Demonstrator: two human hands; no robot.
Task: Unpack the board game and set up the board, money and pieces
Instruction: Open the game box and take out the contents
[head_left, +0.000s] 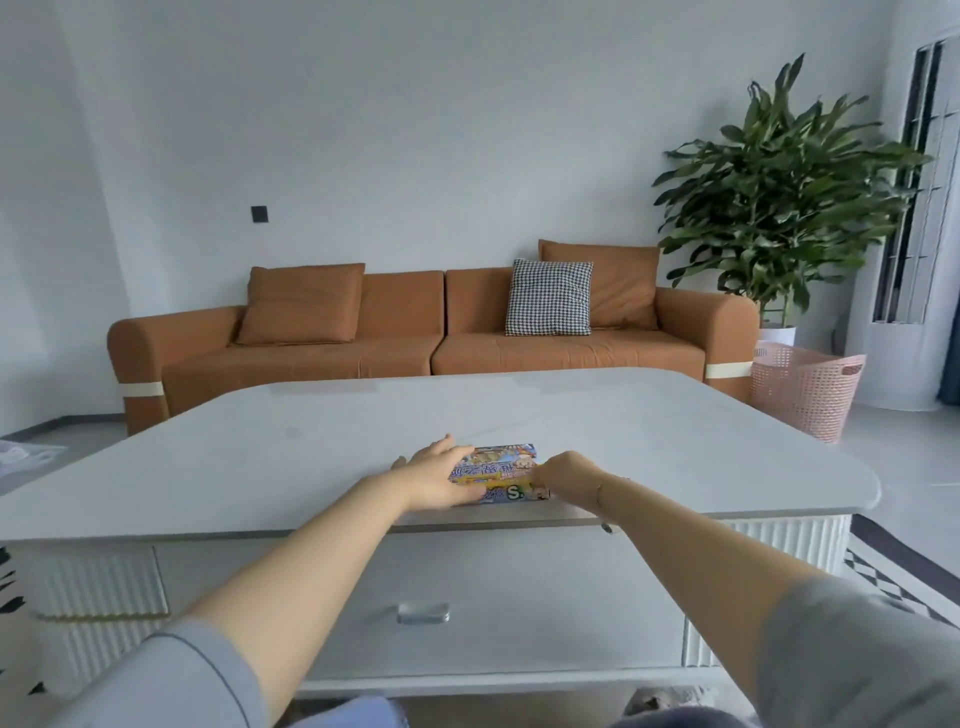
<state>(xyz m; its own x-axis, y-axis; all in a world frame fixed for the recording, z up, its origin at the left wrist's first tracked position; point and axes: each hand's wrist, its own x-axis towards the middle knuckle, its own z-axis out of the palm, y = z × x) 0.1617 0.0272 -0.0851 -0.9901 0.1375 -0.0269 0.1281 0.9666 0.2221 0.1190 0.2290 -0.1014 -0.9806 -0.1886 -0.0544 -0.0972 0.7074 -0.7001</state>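
A small, colourful board game box (500, 470) lies flat near the front edge of the white table (623, 441). My left hand (434, 475) rests on the box's left end with the fingers stretched out over it. At the right end my right hand (566, 475) curls its fingers round the box's edge. The box is closed, and its contents are hidden.
An orange sofa (431, 338) with cushions stands behind the table. At the right are a large potted plant (779, 197) and a pink laundry basket (805, 389). A drawer with a handle (423, 613) sits in the table's front below my arms.
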